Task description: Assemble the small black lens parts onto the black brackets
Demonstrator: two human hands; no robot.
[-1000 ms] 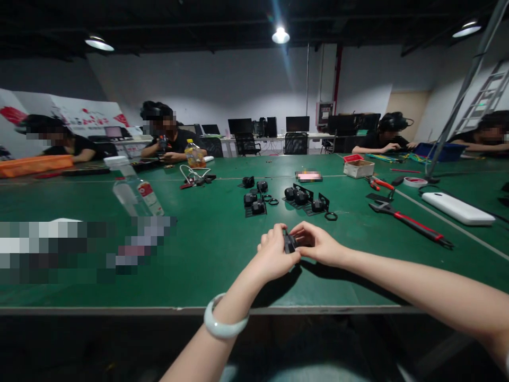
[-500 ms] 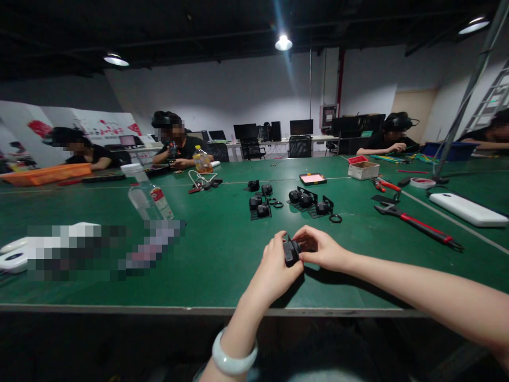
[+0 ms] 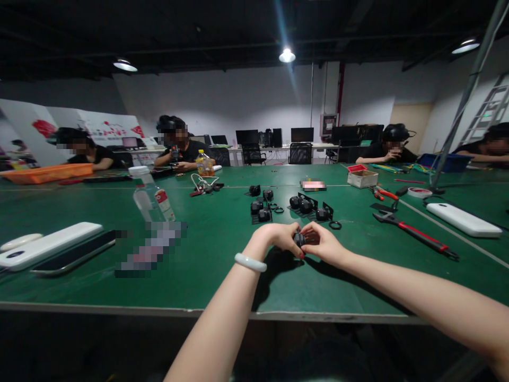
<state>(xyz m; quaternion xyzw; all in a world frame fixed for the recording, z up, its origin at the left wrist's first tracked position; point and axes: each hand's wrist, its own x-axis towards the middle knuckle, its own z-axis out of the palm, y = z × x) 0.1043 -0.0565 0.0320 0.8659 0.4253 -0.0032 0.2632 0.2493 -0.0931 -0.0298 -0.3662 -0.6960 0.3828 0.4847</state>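
Both the left hand and the right hand close a fingertip grip around one black part, over the near worktop, likely to steady it from opposite sides. Farther off stand a left cluster and a right cluster of black assemblies, presumably grouped for reach; a black ring lies just beside the latter.
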